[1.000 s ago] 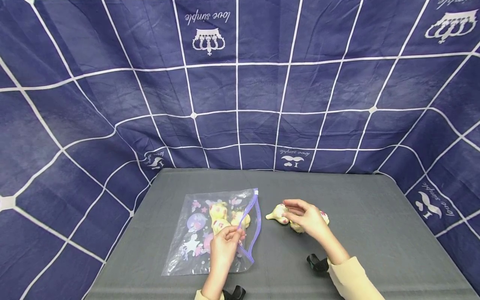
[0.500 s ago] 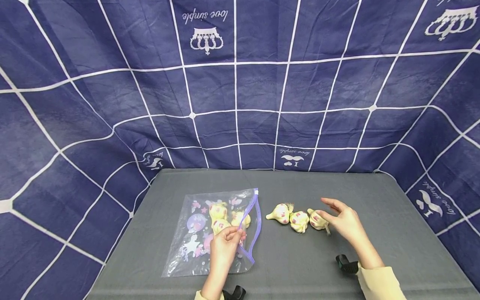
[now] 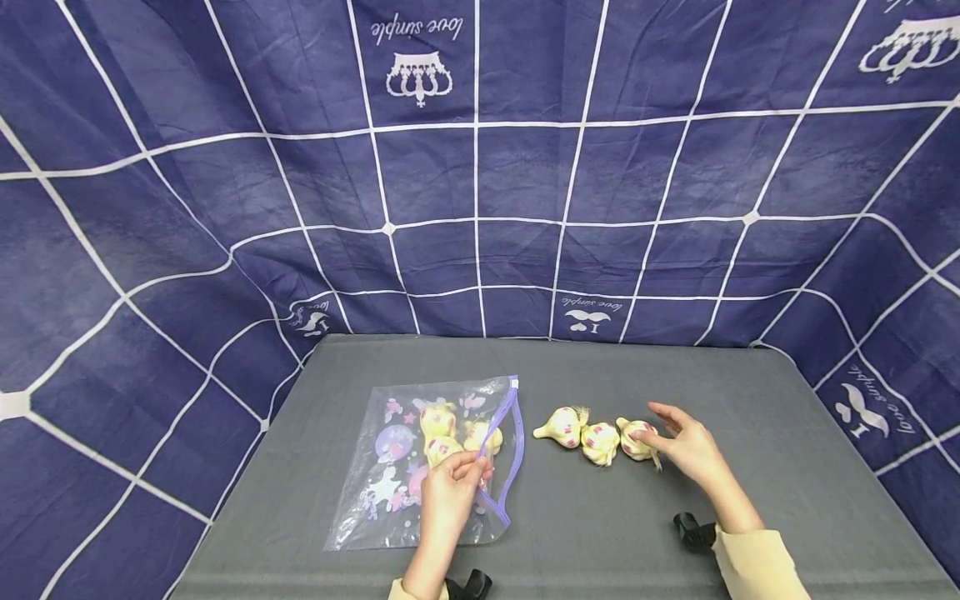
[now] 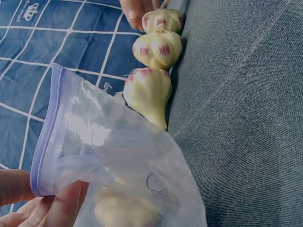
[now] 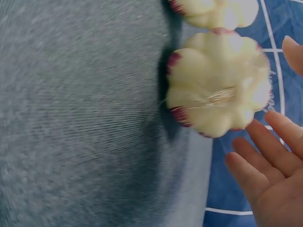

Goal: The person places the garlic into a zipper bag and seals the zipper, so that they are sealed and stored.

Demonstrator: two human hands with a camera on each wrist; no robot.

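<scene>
My left hand point(image 3: 450, 492) pinches the purple zip edge of a clear printed zip bag point(image 3: 348, 517), which lies on the table with its mouth parted toward the right. Three garlic bulbs point(image 3: 437, 419) show through the plastic. In the left wrist view, thumb and fingers grip the zip strip point(image 4: 47, 123). Right of the bag, three more garlic bulbs lie in a row: the left one point(image 3: 558, 427), the middle one point(image 3: 600, 443) and the right one point(image 3: 636, 442). My right hand point(image 3: 693, 450) is at that last bulb, fingers spread, the thumb overlapping it.
The grey table point(image 3: 570, 533) carries everything. A blue cloth point(image 3: 525, 175) with white lines stands behind it and along both sides. Each wrist wears a black strap mount, such as the right one point(image 3: 696, 532).
The right hand has moved right from above the left and middle bulbs to the right bulb, and its thumb has closed in slightly. The left hand and bag stay put.
</scene>
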